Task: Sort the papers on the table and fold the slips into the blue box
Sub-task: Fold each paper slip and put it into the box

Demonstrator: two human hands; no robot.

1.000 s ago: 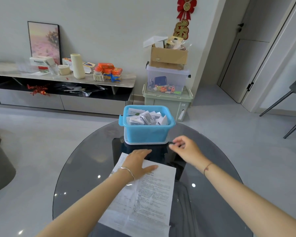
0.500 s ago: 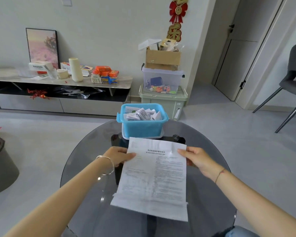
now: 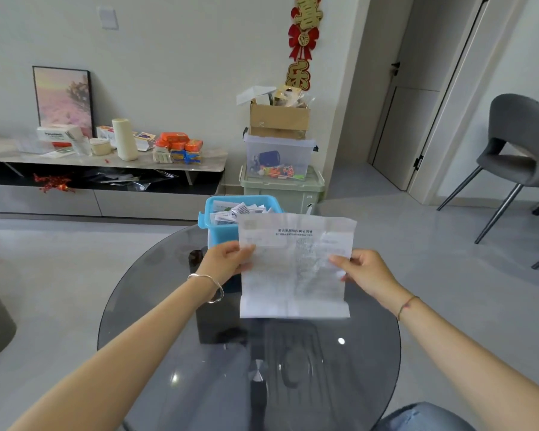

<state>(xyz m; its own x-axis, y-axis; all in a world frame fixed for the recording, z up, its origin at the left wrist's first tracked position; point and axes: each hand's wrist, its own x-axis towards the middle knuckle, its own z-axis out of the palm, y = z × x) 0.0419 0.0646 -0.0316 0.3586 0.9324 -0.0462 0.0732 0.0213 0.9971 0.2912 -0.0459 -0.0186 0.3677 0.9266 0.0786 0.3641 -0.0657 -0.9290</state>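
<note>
A white printed paper sheet (image 3: 296,265) hangs upright in the air above the round dark glass table (image 3: 156,321). My left hand (image 3: 227,258) pinches its left edge and my right hand (image 3: 363,272) pinches its right edge. Behind the sheet, at the table's far edge, stands the blue box (image 3: 223,233) with several folded slips (image 3: 237,211) inside; the sheet hides the box's right half.
Beyond the table, stacked storage bins (image 3: 280,172) with a cardboard box on top stand against the wall. A low sideboard (image 3: 100,169) with clutter runs along the left wall. A grey chair (image 3: 520,157) stands at the right. My knee (image 3: 423,418) shows at the bottom right.
The sheet lay flat on the table under my left hand. Both hands took it by its side edges and lifted it upright in front of the blue box.
</note>
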